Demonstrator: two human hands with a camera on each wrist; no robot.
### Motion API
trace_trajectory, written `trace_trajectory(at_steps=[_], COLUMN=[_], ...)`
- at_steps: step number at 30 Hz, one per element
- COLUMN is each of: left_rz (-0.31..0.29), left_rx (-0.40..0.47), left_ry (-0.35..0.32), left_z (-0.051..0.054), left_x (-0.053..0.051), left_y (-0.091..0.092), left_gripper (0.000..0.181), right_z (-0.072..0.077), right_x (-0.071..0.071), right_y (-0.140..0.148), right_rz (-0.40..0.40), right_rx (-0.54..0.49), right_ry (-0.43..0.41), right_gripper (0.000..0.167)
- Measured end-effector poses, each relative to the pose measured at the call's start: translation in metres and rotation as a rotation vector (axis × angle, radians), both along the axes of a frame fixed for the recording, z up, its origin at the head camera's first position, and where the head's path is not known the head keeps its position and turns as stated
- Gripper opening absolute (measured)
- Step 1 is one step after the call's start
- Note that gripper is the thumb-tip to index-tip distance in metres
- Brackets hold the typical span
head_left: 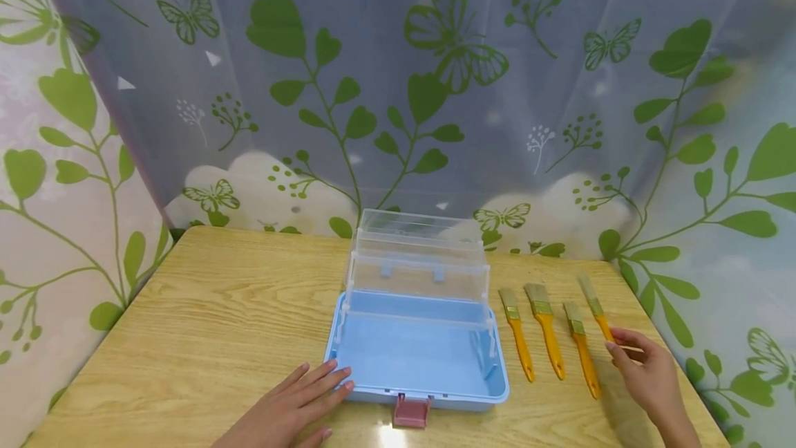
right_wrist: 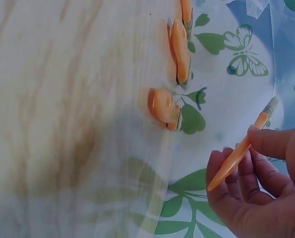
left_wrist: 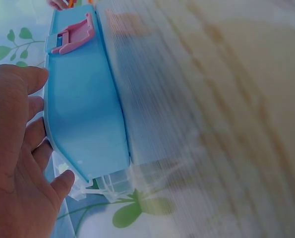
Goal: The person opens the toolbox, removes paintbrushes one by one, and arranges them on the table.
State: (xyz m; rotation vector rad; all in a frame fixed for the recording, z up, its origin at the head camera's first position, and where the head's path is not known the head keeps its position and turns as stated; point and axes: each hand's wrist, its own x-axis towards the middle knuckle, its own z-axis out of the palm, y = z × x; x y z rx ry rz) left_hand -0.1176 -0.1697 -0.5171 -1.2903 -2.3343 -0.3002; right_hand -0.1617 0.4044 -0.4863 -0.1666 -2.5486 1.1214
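Note:
An open blue plastic box with a raised clear lid and a pink latch stands on the table. My left hand touches its front left rim with fingers spread and fairly straight. To the right, my right hand pinches a flat paintbrush by its orange handle, bristles pointing away from me. The right wrist view shows that paintbrush between thumb and fingers, above the table. Beside it lie three more orange-handled paintbrushes, a left one, a middle one and a right one.
The wood-grain table extends left of the box. A patterned curtain with green leaves and butterflies hangs behind the table and along both sides. Clear folding tray frames stand raised between the box and its lid.

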Motion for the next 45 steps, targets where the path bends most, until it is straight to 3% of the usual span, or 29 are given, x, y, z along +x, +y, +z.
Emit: trace_trajectory(at_steps=[9, 15, 22, 26, 33, 45], left_rz=[-0.002, -0.001, 0.000, 0.001, 0.006, -0.004], left_rx=[0.002, 0.007, 0.003, -0.002, -0.003, -0.001], left_ry=[-0.003, -0.004, -0.002, 0.001, 0.003, -0.013], left_z=[0.003, 0.003, 0.003, 0.003, 0.004, 0.006], left_x=[0.000, 0.001, 0.001, 0.001, 0.001, 0.002], left_y=[0.000, 0.000, 0.000, 0.000, 0.001, 0.000], left_gripper=[0.067, 0.066, 0.068, 0.068, 0.069, 0.069], right_z=[0.001, 0.006, 0.009, 0.009, 0.007, 0.007], right_x=[0.000, -0.001, -0.003, -0.005, -0.007, -0.009], right_y=[0.005, 0.010, 0.020, 0.025, 0.032, 0.036], right_rz=[-0.074, -0.122, -0.105, -0.084, -0.067, -0.034], right_rx=[-0.002, -0.027, -0.017, 0.009, 0.168, 0.250], right_ry=[-0.084, -0.243, -0.373, -0.393, -0.377, -0.464], right_gripper=[0.029, 0.036, 0.044, 0.044, 0.038, 0.032])
